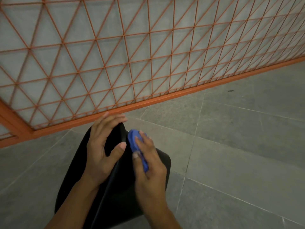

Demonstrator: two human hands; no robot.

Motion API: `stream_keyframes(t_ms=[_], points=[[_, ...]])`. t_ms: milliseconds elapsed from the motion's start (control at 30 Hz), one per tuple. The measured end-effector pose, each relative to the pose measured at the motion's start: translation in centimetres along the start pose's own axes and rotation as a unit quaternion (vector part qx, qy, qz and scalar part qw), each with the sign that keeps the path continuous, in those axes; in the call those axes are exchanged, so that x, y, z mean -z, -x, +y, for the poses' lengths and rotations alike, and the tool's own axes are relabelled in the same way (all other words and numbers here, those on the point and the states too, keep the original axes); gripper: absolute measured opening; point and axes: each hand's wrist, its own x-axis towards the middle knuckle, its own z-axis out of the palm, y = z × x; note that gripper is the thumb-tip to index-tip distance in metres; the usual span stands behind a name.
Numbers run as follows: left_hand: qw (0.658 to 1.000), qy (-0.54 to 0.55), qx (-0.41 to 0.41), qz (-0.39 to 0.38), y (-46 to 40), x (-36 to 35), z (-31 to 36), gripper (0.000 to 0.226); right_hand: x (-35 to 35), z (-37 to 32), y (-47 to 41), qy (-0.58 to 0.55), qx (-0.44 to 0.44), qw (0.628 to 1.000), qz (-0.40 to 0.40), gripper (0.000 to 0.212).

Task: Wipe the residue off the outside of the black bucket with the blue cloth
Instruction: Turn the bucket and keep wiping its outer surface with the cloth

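Observation:
The black bucket lies tipped on the grey floor at the bottom centre, its rim running diagonally between my two hands. My left hand rests spread on the bucket's upper left part, fingers curled over its far edge, thumb stretched toward the rim. My right hand presses the bunched blue cloth against the bucket's outer wall just right of the rim. Most of the cloth is under my fingers. No residue can be made out on the dark surface.
An orange metal lattice fence on an orange base rail runs diagonally right behind the bucket. Grey floor tiles stretch out to the right and left of the bucket.

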Motion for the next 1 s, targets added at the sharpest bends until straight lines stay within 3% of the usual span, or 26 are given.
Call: stream_keyframes(t_ms=[133, 300, 367, 467, 633, 800, 1000], points=[[1.0, -0.007, -0.011, -0.007, -0.4, -0.2, 0.7, 0.045, 1.4, 0.3, 0.3, -0.005, -0.065, 0.998, 0.024, 0.046], [1.0, 0.006, 0.001, -0.01, -0.2, 0.1, 0.1, 0.04, 0.0, -0.6, 1.6, -0.01, 0.045, 0.999, -0.028, 0.043], [1.0, 0.003, 0.017, -0.002, 0.0, 0.4, 0.0, 0.045, 0.6, 0.6, 0.8, -0.023, -0.005, 1.0, 0.004, 0.043], [0.999, 0.004, 0.042, 0.015, 0.2, 0.5, 0.5, 0.055, 2.8, 4.2, 0.4, 0.0, -0.177, 0.982, 0.07, 0.045], [1.0, -0.022, 0.016, 0.003, 0.1, -0.5, 2.0, 0.043, 5.3, 8.7, 0.2, 0.034, -0.355, 0.93, 0.086, 0.028], [1.0, -0.016, 0.013, 0.009, 0.0, -0.2, 1.9, 0.039, 6.1, 7.8, -0.9, -0.044, -0.409, 0.903, 0.122, 0.026], [0.999, 0.028, 0.01, 0.025, -0.5, 1.6, 1.1, 0.039, 6.1, 7.2, -0.1, -0.073, -0.347, 0.92, 0.164, 0.026]])
